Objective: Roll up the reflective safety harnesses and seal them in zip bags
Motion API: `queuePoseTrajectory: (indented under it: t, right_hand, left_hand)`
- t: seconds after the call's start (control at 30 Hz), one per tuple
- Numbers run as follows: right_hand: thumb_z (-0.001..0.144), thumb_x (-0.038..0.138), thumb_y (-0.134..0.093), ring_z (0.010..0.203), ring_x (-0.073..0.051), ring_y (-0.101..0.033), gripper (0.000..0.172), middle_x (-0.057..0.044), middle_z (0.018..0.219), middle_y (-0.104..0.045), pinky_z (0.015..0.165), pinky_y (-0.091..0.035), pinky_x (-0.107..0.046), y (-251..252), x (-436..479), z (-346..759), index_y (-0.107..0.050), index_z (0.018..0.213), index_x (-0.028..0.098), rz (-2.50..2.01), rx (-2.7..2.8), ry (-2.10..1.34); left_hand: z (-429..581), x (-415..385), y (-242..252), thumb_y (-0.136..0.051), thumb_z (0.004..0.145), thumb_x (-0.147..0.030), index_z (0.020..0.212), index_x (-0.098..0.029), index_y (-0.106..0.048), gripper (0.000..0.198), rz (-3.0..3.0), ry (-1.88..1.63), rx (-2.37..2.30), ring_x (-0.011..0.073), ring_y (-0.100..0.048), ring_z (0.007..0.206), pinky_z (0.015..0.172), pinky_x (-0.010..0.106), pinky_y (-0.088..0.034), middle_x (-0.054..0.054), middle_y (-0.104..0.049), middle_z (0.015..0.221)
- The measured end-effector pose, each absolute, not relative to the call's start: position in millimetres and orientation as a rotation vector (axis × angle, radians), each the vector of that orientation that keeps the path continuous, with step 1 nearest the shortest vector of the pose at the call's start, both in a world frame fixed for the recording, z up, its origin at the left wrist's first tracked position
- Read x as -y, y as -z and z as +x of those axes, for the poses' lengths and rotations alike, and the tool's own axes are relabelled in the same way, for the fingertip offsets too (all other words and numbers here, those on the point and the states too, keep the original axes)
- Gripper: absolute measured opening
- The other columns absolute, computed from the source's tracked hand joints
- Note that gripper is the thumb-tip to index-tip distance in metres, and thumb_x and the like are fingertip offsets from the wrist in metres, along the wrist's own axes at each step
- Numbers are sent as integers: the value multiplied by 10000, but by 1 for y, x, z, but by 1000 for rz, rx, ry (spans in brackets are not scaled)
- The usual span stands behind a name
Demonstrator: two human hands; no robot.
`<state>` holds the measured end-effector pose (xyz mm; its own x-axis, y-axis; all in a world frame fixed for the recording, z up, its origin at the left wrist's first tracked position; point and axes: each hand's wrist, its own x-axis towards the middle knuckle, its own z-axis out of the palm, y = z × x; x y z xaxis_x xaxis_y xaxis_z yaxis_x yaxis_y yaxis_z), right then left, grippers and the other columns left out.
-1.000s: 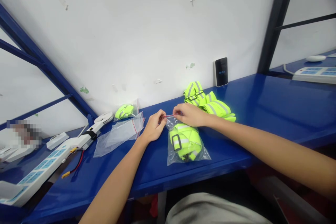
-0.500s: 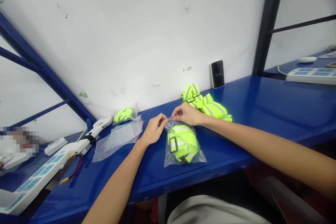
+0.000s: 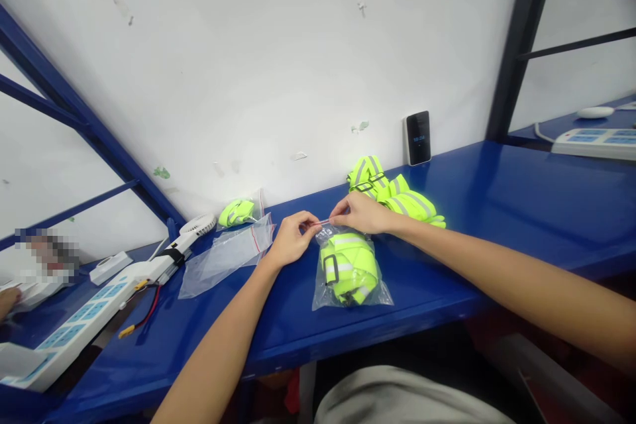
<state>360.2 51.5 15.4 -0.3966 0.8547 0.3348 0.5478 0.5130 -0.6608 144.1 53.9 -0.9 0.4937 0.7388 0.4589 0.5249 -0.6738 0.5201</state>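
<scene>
A clear zip bag (image 3: 348,271) with a folded neon-yellow reflective band inside lies on the blue table (image 3: 497,212). My left hand (image 3: 291,238) pinches the left end of the bag's red zip strip. My right hand (image 3: 360,213) pinches the strip's right end. Both hands are closed on the bag's top edge, close together. Behind my right hand lies a pile of loose neon-yellow bands (image 3: 392,193).
Empty clear zip bags (image 3: 226,255) lie left of my hands, with a bagged band (image 3: 237,212) by the wall. Farther left are a white fan (image 3: 196,225), a power strip (image 3: 79,328) and red wires (image 3: 142,318). A small dark device (image 3: 418,138) leans on the wall. Another person's hand (image 3: 7,298) shows at far left.
My fingers have drawn closer together along the zip strip. The bag has barely shifted.
</scene>
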Motion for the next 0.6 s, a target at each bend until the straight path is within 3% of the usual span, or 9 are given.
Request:
queuePoseTrajectory:
  t: [0.13, 0.33, 0.6]
  right_hand:
    - [776, 229, -605, 695, -179, -652, 190, -28, 783, -761, 616, -457, -250, -17, -50, 360, -783, 827, 186, -1121, 2161, -536]
    - [868, 256, -534, 768, -195, -660, 235, -53, 890, -755, 667, -449, -265, -11, -52, 361, -755, 909, 188, -1088, 2251, -411]
    - [869, 231, -537, 789, -205, -660, 205, -74, 891, -746, 692, -456, -277, -10, -50, 358, -730, 895, 168, -1105, 2243, -383]
  left_hand:
    - [144, -56, 4, -606, 830, -350, 813, -169, -674, 194, 2368, -994, -1104, 168, -599, 750, 711, 278, -454, 44, -685, 811]
    - [144, -55, 7, -522, 878, -413, 899, -160, -680, 299, 2259, -985, -1096, 162, -584, 752, 673, 251, -435, 34, -669, 826]
    - [143, -56, 9, -505, 884, -426, 851, -161, -664, 311, 2281, -967, -1124, 142, -552, 701, 650, 239, -417, 13, -641, 766]
